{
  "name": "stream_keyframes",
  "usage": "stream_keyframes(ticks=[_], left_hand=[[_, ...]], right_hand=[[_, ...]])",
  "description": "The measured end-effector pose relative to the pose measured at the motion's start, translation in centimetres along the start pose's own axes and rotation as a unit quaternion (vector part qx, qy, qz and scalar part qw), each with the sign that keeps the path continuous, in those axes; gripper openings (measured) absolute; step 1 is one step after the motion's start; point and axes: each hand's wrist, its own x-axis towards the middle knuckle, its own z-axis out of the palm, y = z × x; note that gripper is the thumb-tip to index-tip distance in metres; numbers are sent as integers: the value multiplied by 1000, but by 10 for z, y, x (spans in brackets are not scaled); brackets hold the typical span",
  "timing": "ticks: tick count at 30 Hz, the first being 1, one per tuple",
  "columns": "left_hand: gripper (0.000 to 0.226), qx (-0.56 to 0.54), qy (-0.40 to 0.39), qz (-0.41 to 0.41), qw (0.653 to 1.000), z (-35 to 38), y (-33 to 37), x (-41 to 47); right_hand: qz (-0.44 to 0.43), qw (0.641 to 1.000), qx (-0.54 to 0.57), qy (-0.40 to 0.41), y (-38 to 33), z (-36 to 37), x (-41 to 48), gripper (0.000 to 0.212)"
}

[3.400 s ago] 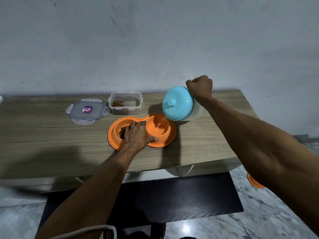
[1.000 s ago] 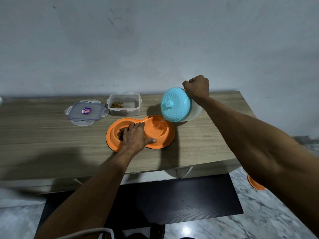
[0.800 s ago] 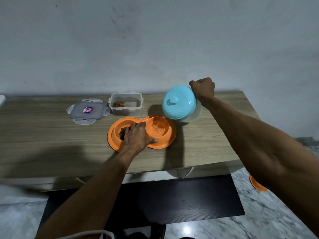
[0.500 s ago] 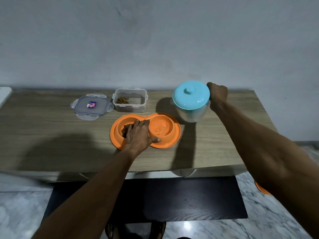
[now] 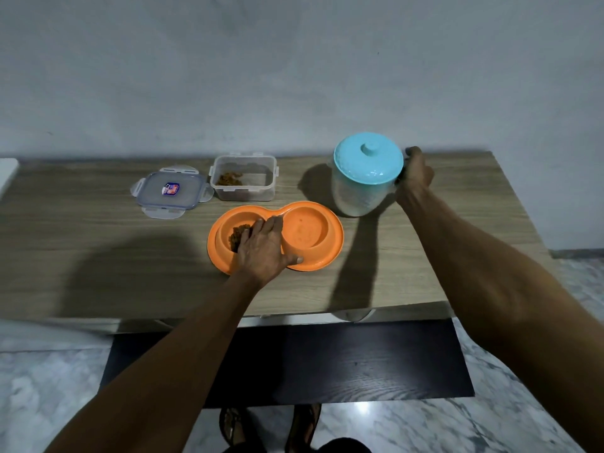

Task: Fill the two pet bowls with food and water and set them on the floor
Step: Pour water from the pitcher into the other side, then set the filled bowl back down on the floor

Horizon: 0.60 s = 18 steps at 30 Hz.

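Bench [image 5: 98, 256] of pale wood, long and wide, against the grey wall. Jug [image 5: 364, 188] with a blue lid, upright near the back right part of the bench, maybe just above the top or just touching it; hard to tell. Right hand [image 5: 413, 174] closed tight on the jug's handle. Orange double bowl [image 5: 313, 259] next in size, near the middle, a bit toward the front edge. Left cup with brown food [image 5: 240, 235] in it, right cup looking wet inside, though water hard to see. Left hand [image 5: 264, 250] lying flat and open across the middle of the bowl, thumb on the front rim, pressing it down, gripping nothing. Clear box [image 5: 243, 179] with a little food left, behind the bowl toward the back edge. Box lid [image 5: 170, 192] flat beside it on the left.

Step now, likely: putting the jug down. Best done slowly, base flat, well clear of the bowl rim, then letting go. After that, both hands under the bowl's two ends, kept level, so no water spills on the way to the floor.
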Motion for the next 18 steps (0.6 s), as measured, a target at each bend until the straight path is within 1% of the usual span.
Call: stream_keyframes(ticks=[2,4,6,7,9,10,12,14,15,18], left_hand=[[98,-4,2,-13,1000,-2,0,1],[95,-3,41,45,998,-26,-19,-22],[87,-30,85,21,996,-28,-24,-21],[82,-41,110,1,993,-27,-30,-23],[74,-57,145,-70,985,-23,-43,-26],[72,-69,147,-113,980,-22,-51,-26],[70,-115,131,-208,962,-19,-68,-25],[71,-154,100,-295,938,-17,-80,-22],[71,-156,85,-312,933,-17,-85,-20],[63,-148,48,-301,941,-20,-94,-14]], right_hand=[[12,999,52,-7,1,-3,1,25],[13,992,101,69,4,-22,-43,30],[34,994,28,103,21,-30,-44,39],[35,994,-33,102,35,-35,-48,44],[27,990,-127,63,67,-37,-60,48],[19,983,-180,36,76,-35,-73,48],[5,963,-270,-20,88,-28,-96,49],[11,943,-325,-71,99,-21,-111,55],[12,937,-339,-82,103,-18,-116,57],[27,920,-384,-80,112,-7,-127,62]])
